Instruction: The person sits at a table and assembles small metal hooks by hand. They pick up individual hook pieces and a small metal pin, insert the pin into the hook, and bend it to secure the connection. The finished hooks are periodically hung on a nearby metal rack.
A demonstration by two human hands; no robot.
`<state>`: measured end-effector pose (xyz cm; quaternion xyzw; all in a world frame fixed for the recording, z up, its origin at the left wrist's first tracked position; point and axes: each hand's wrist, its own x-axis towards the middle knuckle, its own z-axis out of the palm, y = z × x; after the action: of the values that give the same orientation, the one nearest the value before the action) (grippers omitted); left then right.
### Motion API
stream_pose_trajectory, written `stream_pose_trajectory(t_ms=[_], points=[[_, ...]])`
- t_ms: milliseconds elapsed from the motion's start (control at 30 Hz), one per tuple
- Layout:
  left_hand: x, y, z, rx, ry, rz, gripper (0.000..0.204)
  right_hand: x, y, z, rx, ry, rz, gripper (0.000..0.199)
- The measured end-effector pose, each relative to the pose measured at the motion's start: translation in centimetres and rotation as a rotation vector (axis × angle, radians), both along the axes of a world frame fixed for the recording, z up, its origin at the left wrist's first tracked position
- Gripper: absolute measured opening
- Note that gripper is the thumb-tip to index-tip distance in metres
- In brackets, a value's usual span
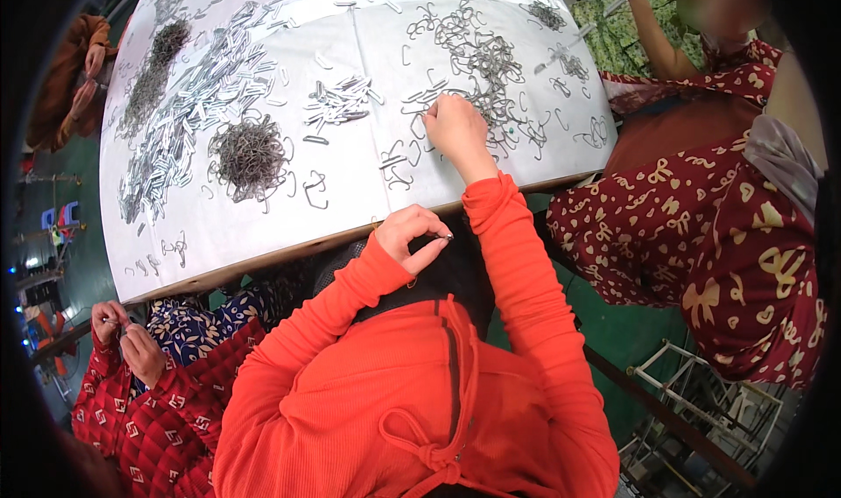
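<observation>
My left hand (pixel 410 238) is at the table's near edge, thumb and forefinger pinched together. A small dark metallic bit shows at the fingertips, too small to name. My right hand (pixel 457 134) reaches over the table with its fingers curled down, beside a few silvery strips (pixel 429 95) and a loose spread of bent wire hooks (pixel 486 60). What its fingertips hold, if anything, is hidden. Several more wire hooks (pixel 397 167) lie to the left of that hand. A small heap of silvery strips (pixel 340 101) sits farther left.
The white-covered table (pixel 350 196) also bears a dense dark heap of wire hooks (pixel 250 156) and a long band of silvery strips (pixel 206 86). Co-workers are around it: hands at the lower left (pixel 131 345), hands at the far left (pixel 88 77), and a patterned red garment (pixel 692 226) at right.
</observation>
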<state>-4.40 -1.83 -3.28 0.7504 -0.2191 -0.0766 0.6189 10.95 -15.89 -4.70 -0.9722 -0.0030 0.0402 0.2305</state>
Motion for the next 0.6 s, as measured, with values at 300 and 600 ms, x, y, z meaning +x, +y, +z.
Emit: stream_pose_trajectory(t_ms=[300,600], points=[[0.1,-0.1,0.1,-0.054,0.032,0.067,0.011,-4.4,-4.3,1.1,0.995,0.019,-0.188,0.010],[1.2,-1.0,0.6,-0.059,-0.005,0.226,0.008,-15.0,-4.9,4.2,1.474,0.399,-0.242,0.007]])
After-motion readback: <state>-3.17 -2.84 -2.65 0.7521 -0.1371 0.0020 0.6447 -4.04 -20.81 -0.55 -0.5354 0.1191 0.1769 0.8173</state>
